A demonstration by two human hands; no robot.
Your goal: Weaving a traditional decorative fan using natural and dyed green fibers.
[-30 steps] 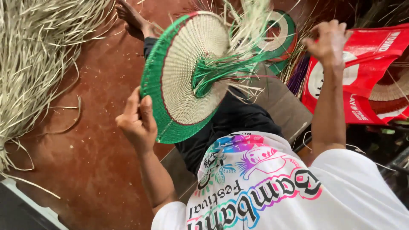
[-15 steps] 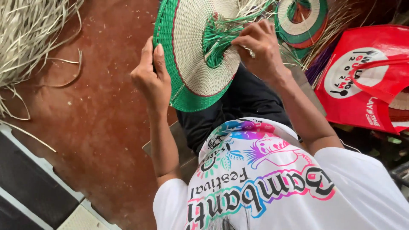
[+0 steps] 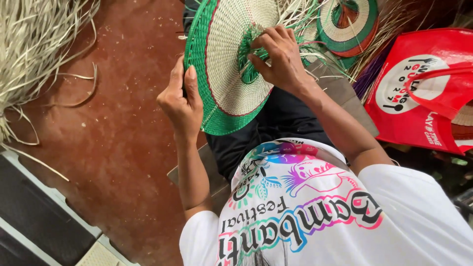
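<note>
Seen from above, over a lap in dark trousers: round woven disc (image 3: 224, 64) of pale straw with a thin red ring and broad green border, held tilted on edge above the knees. Left hand (image 3: 181, 101) closed on the green rim at the disc's left side, thumb and fingers clamped. Right hand (image 3: 278, 56) closed at the centre, fingertips pinching a bunch of loose green strands (image 3: 246, 54). Flat face and border look fully woven; strand ends at the middle still free and untrimmed, so apparently late in the work. Behind, a second woven disc (image 3: 347, 22) lying among straw. Red bag (image 3: 419, 93) to the right. Pile of dry straw (image 3: 34, 44) on the reddish floor (image 3: 118, 128) to the left.
</note>
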